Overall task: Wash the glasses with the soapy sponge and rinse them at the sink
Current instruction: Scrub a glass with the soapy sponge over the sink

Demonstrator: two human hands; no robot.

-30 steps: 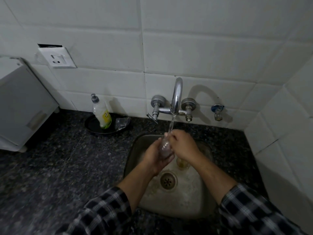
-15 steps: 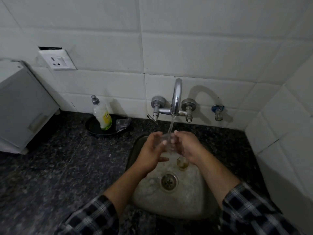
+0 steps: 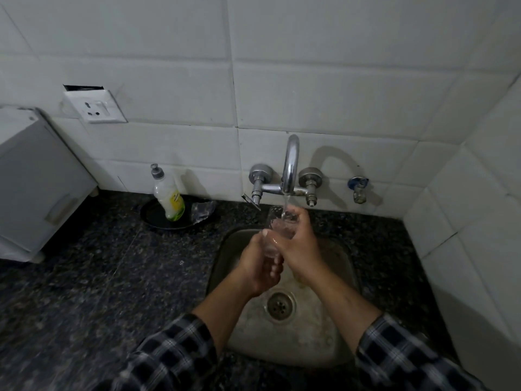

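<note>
A clear drinking glass (image 3: pixel 277 225) is held upright under the running tap (image 3: pixel 290 165), and water streams into its open mouth. My left hand (image 3: pixel 258 266) wraps its lower part from the left. My right hand (image 3: pixel 300 244) grips its right side near the rim. Both hands hover over the steel sink (image 3: pixel 327 345), above the drain (image 3: pixel 280 305). No sponge shows. Whatever lies in the sink behind my right hand is hidden.
A dish-soap bottle (image 3: pixel 168 197) stands on a black dish (image 3: pixel 153 215) with crumpled clear plastic (image 3: pixel 203 210) left of the tap. A grey box (image 3: pixel 36 187) sits on the dark granite counter (image 3: pixel 98 277) at far left. White tiled walls close in behind and right.
The glass was tipped between my hands a second ago; it now stands upright under the stream. My hands have shifted around it, and the second glass on the sink floor is now hidden.
</note>
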